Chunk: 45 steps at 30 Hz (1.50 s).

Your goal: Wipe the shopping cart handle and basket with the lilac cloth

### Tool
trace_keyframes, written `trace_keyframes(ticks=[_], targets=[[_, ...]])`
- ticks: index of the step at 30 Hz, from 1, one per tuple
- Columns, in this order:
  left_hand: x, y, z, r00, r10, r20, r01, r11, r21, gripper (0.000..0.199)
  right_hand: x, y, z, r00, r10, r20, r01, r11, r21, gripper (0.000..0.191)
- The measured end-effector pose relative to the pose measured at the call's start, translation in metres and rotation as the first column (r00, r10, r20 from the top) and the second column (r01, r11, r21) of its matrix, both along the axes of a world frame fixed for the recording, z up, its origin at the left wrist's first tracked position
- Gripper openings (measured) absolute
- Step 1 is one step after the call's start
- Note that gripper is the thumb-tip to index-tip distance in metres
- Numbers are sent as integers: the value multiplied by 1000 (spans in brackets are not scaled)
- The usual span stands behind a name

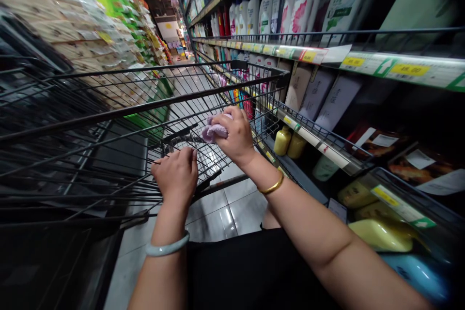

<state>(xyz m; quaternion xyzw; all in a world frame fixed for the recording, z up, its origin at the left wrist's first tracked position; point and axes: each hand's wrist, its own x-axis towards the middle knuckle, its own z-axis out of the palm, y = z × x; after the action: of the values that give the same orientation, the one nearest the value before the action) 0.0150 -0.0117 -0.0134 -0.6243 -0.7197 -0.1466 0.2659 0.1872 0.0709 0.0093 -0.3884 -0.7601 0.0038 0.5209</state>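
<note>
My left hand (177,174) is closed over the near side of a dark wire shopping cart (145,106), with a pale bangle on the wrist. To its right and slightly farther forward, my right hand (234,133) is wrapped round a crumpled lilac cloth (213,130), just over the cart's wire basket. A gold bracelet circles that wrist. Most of the cloth is hidden in the palm; its folds stick out on the left. Whether the right fingers also touch the cart cannot be made out.
Shelves with price strips (385,64) and shampoo bottles (301,0) line the right side, close to the cart. Stacked packages (72,34) and dark crates stand at the left. A tiled aisle (185,87) runs ahead between them.
</note>
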Motion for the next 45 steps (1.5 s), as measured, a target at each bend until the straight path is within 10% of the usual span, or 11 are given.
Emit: trace_keyframes(ticks=[18, 45], targets=[[-1, 2, -2, 1000, 26, 2, -26, 1000, -13, 27, -21, -29, -4, 967, 130, 219, -120, 991, -61, 21], [2, -1, 3, 1000, -5, 23, 6, 1000, -23, 39, -6, -11, 3, 999, 19, 34, -17, 998, -58, 21]])
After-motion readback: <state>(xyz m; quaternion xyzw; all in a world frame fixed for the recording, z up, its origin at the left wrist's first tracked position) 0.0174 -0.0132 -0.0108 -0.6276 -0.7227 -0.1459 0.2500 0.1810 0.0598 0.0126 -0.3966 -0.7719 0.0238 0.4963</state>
